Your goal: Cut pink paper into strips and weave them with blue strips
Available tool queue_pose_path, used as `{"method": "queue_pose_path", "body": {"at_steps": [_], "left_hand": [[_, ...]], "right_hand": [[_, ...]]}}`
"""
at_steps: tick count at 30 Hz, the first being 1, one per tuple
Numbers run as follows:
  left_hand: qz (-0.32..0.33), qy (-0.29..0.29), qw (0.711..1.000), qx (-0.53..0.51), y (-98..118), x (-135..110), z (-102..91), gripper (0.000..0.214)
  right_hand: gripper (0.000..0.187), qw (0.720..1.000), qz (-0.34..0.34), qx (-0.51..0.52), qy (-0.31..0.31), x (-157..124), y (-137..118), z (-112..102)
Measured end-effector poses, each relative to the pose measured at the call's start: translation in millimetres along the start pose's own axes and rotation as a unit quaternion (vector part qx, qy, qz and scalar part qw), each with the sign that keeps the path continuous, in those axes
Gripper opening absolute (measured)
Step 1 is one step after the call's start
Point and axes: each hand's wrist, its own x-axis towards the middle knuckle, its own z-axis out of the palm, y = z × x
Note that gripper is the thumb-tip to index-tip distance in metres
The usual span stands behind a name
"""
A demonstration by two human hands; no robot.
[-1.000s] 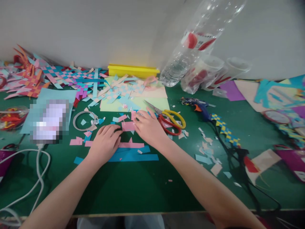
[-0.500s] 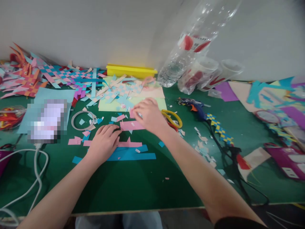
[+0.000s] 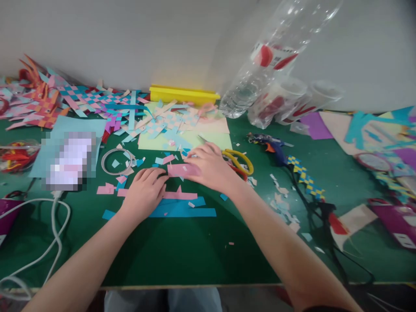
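A short pink paper strip [image 3: 182, 170] lies between my hands, a little blurred. My left hand [image 3: 146, 187] is closed at its left end, fingers curled and fingertips on the edge. My right hand [image 3: 211, 168] closes on its right end and hides part of it. Below, a long pink strip [image 3: 180, 195] and blue paper strips [image 3: 188, 212] lie partly under my left hand. Yellow-handled scissors [image 3: 245, 164] rest behind my right hand, which covers most of them.
A tape roll [image 3: 103, 162] and a phone [image 3: 73, 160] with a white cable [image 3: 55, 229] are at left. Woven paper pieces [image 3: 91, 97] pile behind. A plastic bottle [image 3: 247, 84], bagged cups [image 3: 289, 89] and a blue glue gun [image 3: 277, 151] are at right. Paper scraps [image 3: 282, 201] litter the table.
My right hand has come down from a small pink piece above the strip to the strip's right end. My left hand has stayed at the left end. The view has shifted slightly.
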Motion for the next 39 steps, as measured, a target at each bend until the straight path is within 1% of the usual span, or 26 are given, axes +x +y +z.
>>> {"method": "queue_pose_path", "body": {"at_steps": [2,5,10,14,17,19,20,22,25,27,29,31,35,37,39], "left_hand": [[0.002,-0.005,1.0,-0.001,0,0,-0.3,0.028],[0.001,-0.01,1.0,-0.008,0,0,-1.0,0.028],[-0.003,0.001,1.0,-0.004,-2,0,-1.8,0.027],[0.004,0.016,1.0,-0.005,-3,1,-1.9,0.026],[-0.005,0.025,1.0,-0.01,-4,2,-2.3,0.026],[-0.015,0.032,0.999,-0.016,-4,2,-2.8,0.027],[-0.021,0.036,0.999,-0.019,-4,2,-3.1,0.027],[-0.036,0.047,0.998,-0.024,-4,3,-3.6,0.027],[-0.05,0.061,0.997,-0.027,-5,3,-3.7,0.025],[-0.047,0.069,0.996,-0.028,-5,3,-3.2,0.024],[-0.045,0.071,0.996,-0.032,-5,3,-2.5,0.024],[-0.05,0.067,0.996,-0.037,-5,3,-1.7,0.024],[-0.058,0.055,0.996,-0.047,-4,2,-0.9,0.025],[-0.059,0.049,0.996,-0.049,-4,2,-0.9,0.026],[-0.058,0.047,0.996,-0.055,-4,2,-0.9,0.026]], "right_hand": [[0.032,1.0,0.011,0.011,-0.002,-6,-1,5],[0.029,0.999,0.031,0.037,-0.004,-7,0,9],[0.015,0.995,0.047,0.09,-0.024,-1,-1,5],[0.018,0.989,0.078,0.112,-0.054,4,-2,-1],[0.019,0.984,0.063,0.133,-0.101,11,-1,-7],[0.013,0.979,0.045,0.147,-0.133,17,-1,-13],[0.013,0.978,0.04,0.15,-0.138,21,0,-16],[0.018,0.978,0.041,0.154,-0.138,28,0,-23],[0.018,0.977,0.057,0.174,-0.111,38,-1,-29],[0.015,0.972,0.083,0.208,-0.073,43,-1,-31],[0.013,0.961,0.116,0.249,-0.028,46,-1,-31],[0.011,0.948,0.14,0.285,0.021,49,1,-30],[0.007,0.918,0.164,0.342,0.117,56,7,-25],[0.007,0.897,0.178,0.377,0.15,61,9,-24],[0.008,0.867,0.179,0.43,0.179,68,11,-22]]}}
